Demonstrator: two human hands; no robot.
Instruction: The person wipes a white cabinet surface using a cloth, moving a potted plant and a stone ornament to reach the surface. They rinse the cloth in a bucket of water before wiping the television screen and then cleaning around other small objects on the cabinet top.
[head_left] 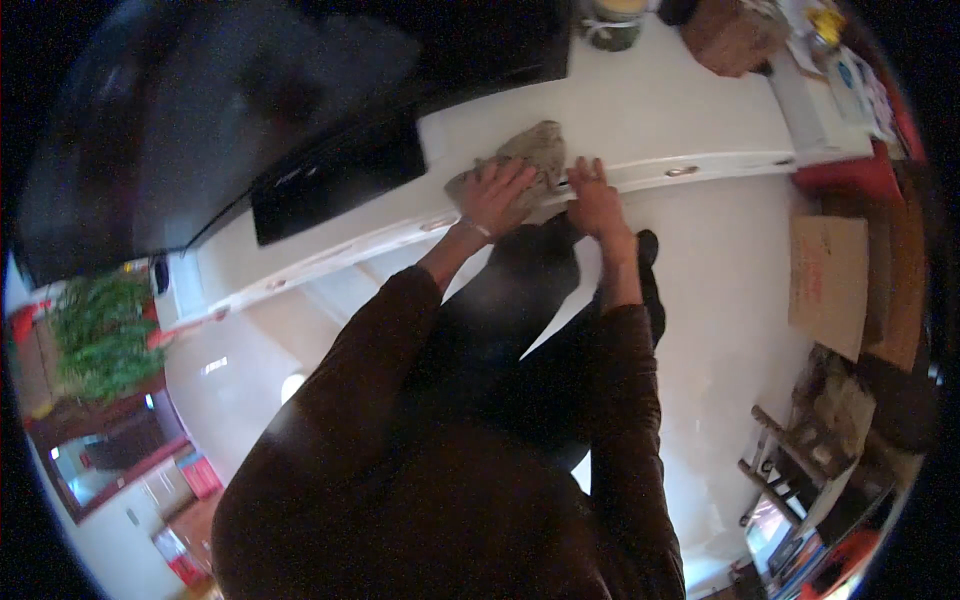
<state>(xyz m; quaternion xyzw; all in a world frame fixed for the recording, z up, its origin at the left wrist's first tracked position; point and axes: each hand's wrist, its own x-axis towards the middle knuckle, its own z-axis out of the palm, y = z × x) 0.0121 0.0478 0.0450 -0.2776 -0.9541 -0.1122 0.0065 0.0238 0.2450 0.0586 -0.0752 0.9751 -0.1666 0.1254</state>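
A grey-brown cloth (540,148) lies bunched along the front edge of a long white cabinet (660,110). My left hand (497,195) rests on top of it, fingers spread and pressing down. Just to the right, my right hand (597,205) touches the cabinet's front edge with its fingers stretched out and apart; no object shows in it. A small dark gap appears in the edge between the cloth and my right hand.
A large dark television (330,70) and a black panel (340,178) stand left on the cabinet. A jar (612,25) and a reddish-brown block-shaped object (733,38) sit at the back. On the right are a cardboard box (828,285) and a wooden stool (800,450). Green plants (105,335) stand far left.
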